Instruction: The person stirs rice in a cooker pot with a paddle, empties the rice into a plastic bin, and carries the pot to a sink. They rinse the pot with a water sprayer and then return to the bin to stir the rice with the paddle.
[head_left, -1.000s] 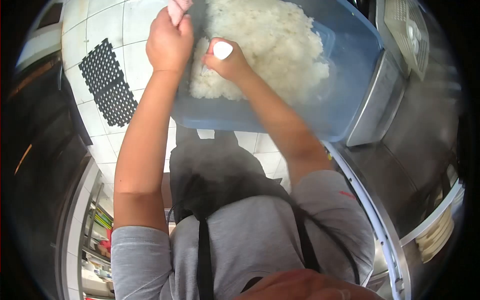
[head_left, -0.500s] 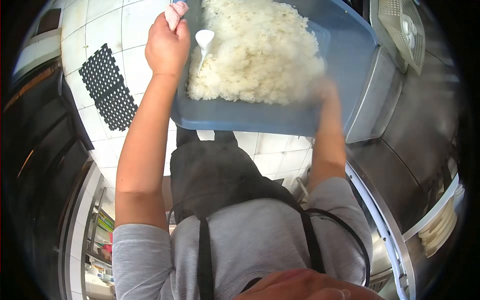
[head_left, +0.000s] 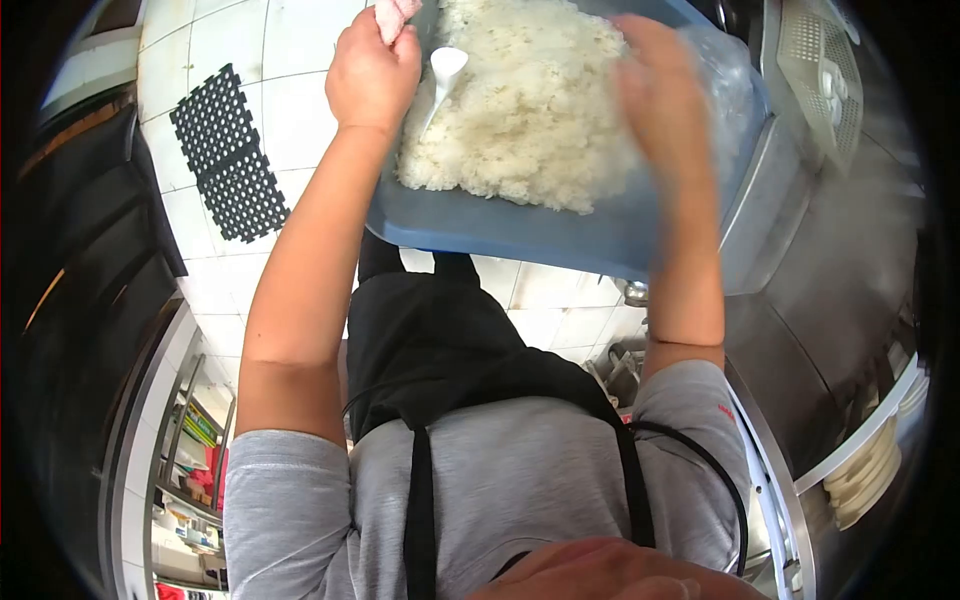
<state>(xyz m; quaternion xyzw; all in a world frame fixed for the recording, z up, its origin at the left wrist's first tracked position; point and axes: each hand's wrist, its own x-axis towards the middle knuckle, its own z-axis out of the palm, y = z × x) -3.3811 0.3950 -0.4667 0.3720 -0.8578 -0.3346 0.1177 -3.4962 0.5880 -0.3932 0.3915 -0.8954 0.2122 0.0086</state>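
A large mass of cooked white rice [head_left: 530, 110] fills much of a blue plastic tub [head_left: 500, 232]. At the tub's left edge my left hand [head_left: 372, 80] is closed round a folded pink cloth [head_left: 396, 15]. Just right of that hand, a white rice paddle [head_left: 447, 68] rests in the rice with its wide end up. My right hand [head_left: 665, 85], smeared by motion, is over the right side of the rice. Beside it shows a hazy, see-through crinkled sheet like plastic film [head_left: 725, 85]; I cannot tell whether my fingers hold it.
Black perforated mats [head_left: 228, 150] lie on the white tiled floor [head_left: 300, 60] at left. To the right stand a metal counter [head_left: 765, 200] and a white perforated basket [head_left: 820, 75]. A shelf with goods [head_left: 195, 430] is at lower left.
My right hand has moved up and forward from the rice's lower right corner. The see-through sheet now shows beside it. The whole view has shifted a little; my left hand still grips the cloth.
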